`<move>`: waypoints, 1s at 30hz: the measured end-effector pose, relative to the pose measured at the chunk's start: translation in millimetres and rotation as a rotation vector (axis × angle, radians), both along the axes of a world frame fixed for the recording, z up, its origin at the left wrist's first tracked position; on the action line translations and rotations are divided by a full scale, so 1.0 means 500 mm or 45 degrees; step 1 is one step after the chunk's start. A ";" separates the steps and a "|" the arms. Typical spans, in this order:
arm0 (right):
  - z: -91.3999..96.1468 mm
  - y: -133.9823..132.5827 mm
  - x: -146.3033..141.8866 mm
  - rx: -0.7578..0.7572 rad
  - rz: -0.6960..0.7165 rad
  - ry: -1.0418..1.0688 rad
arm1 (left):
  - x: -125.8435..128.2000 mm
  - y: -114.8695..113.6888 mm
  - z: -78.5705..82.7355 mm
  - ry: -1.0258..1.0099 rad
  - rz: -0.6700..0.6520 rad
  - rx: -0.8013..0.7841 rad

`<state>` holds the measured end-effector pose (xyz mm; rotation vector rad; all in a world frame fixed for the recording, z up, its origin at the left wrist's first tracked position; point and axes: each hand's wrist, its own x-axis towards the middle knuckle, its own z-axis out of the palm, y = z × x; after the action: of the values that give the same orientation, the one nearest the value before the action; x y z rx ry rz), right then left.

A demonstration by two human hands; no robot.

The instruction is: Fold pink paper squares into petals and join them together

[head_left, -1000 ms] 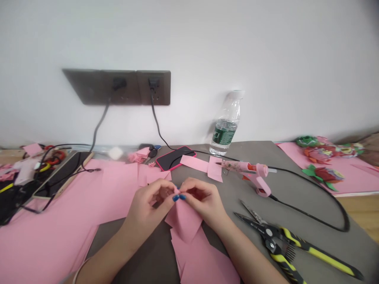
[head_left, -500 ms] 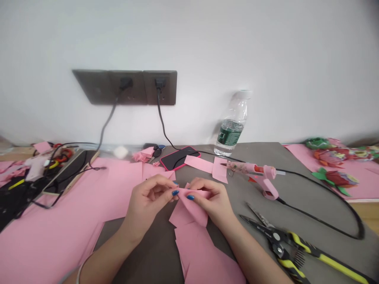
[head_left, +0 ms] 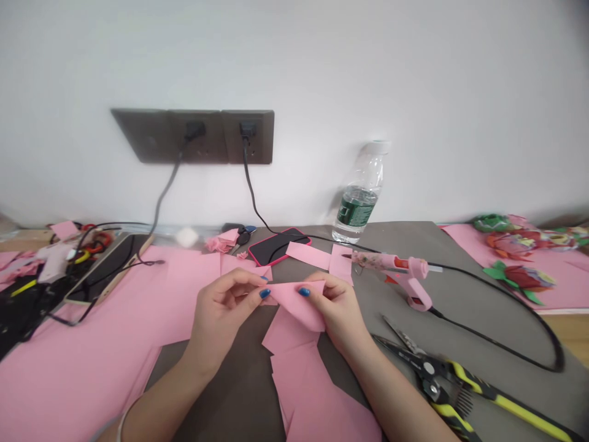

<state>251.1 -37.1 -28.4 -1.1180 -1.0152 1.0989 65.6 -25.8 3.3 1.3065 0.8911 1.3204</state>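
Two bare hands with blue nails work a piece of pink paper (head_left: 294, 302) above a grey table (head_left: 216, 399), in front of a pale wall. The left hand (head_left: 218, 316) pinches the paper's left end between thumb and forefinger; the right hand (head_left: 338, 310) grips the other end, thumb pressed flat on the near face, fingers curled behind. Held between the two, the paper is plain and matte, its top edge drawn nearly straight, its lower part bowing into a soft, rounded curve toward the right. A loose pile of pink cut pieces (head_left: 317, 393) lies just below it, overlapping at uneven angles.

Behind the hands, a clear plastic bottle (head_left: 359, 196) stands close to the wall, capped in white and wrapped with a green label; it is partly filled with clear liquid, the upper portion holding none. To the right rests a pink glue gun (head_left: 391, 267), a pale stick (head_left: 436, 269) protruding from its back end, with open yellow-and-black pliers (head_left: 427, 368) nearer the camera. A pink-edged phone (head_left: 280, 245) lies beyond the hands, and colourful paper flowers (head_left: 522, 276) sit on pink paper at far right.
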 end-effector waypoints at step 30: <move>0.004 0.002 0.007 -0.081 0.119 0.112 | -0.035 0.032 0.007 0.315 -0.123 0.370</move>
<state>254.6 -35.8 -26.6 -1.0727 -0.9771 1.2521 48.1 -9.6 6.8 1.7471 0.8112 1.2629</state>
